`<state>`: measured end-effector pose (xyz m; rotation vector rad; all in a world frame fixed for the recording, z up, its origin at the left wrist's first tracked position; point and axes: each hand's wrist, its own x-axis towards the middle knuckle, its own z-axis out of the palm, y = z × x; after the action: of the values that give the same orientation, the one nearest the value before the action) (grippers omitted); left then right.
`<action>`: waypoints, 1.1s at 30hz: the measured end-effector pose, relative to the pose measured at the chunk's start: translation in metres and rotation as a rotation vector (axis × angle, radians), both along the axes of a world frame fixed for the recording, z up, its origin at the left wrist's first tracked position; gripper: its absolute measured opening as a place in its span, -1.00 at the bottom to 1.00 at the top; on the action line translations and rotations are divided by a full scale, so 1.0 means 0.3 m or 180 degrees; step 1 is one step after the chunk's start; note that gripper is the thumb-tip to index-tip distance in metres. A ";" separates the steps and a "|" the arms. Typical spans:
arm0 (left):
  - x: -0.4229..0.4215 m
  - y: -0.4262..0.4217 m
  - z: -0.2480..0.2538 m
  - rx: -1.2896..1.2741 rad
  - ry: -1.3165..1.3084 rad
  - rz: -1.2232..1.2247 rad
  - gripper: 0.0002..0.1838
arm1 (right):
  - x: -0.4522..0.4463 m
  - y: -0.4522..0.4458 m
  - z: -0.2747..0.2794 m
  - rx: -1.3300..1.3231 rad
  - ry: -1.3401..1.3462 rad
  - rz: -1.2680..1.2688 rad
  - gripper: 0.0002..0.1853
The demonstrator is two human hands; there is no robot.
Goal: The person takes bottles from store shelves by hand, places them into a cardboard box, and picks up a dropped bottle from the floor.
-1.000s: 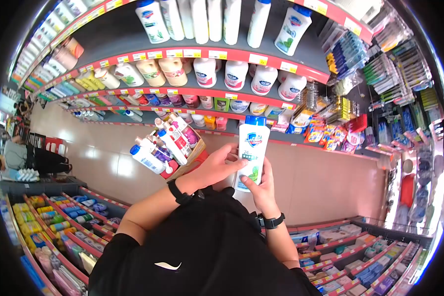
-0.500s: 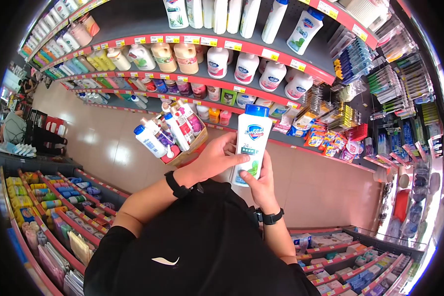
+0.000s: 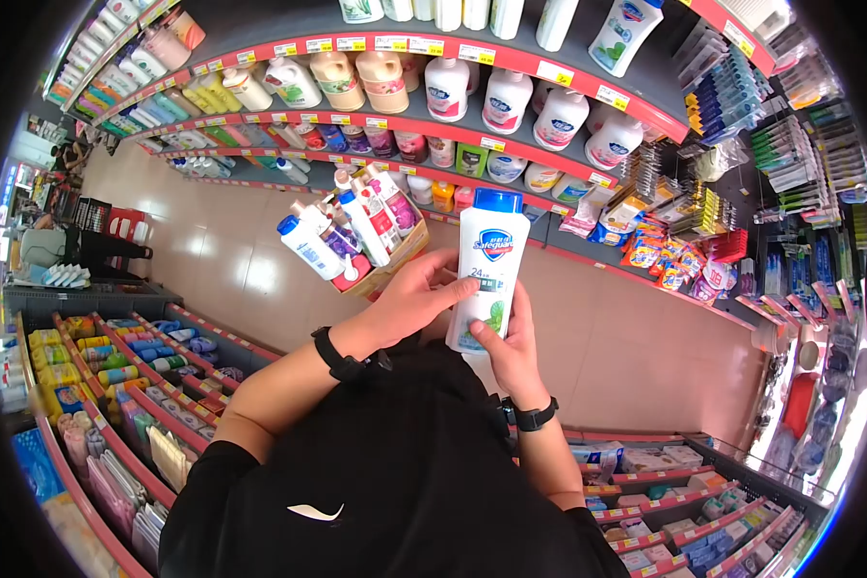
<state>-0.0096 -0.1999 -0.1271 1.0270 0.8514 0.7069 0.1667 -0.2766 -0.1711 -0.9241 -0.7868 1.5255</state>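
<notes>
A white body wash bottle (image 3: 494, 246) with a blue cap and a Safeguard label stands nearly upright in front of my chest. My left hand (image 3: 420, 299) grips its left side, thumb across the label. Lower on the right side, my right hand (image 3: 512, 349) is closed round the bottle, its thumb pressed on the front near the green leaf print. The backs of the fingers behind the bottle are partly hidden. Just beyond my left hand is a cardboard box (image 3: 395, 274) filled with several bottles, among them a white one with a blue cap (image 3: 308, 249).
Ahead, a curved-looking shelf unit (image 3: 395, 125) carries rows of bottles and jugs. Packets and hanging goods (image 3: 722, 91) fill the right side. Low shelves (image 3: 116, 385) stand behind me at left, more shelves (image 3: 684, 501) at right. Tiled floor (image 3: 626, 337) lies between them.
The view has shifted, so the shelves and the box appear further right. The bottle stays in both hands, slightly nearer and a little more tilted.
</notes>
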 end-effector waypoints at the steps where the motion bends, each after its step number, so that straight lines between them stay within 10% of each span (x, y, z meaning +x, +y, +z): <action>1: -0.009 -0.002 -0.001 -0.0009 0.0002 0.0035 -0.56 | -0.008 0.003 -0.007 0.0012 -0.0049 0.0031 -0.10; 33: -1.206 0.196 -0.107 -0.0393 -0.0568 0.0480 -0.62 | -1.161 0.279 0.038 -0.0328 -0.0638 0.0589 -0.15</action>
<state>-0.3713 -0.1412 -0.1593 0.7826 0.8119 0.8499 -0.1816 -0.1929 -0.1597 -1.1185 -0.9662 1.6636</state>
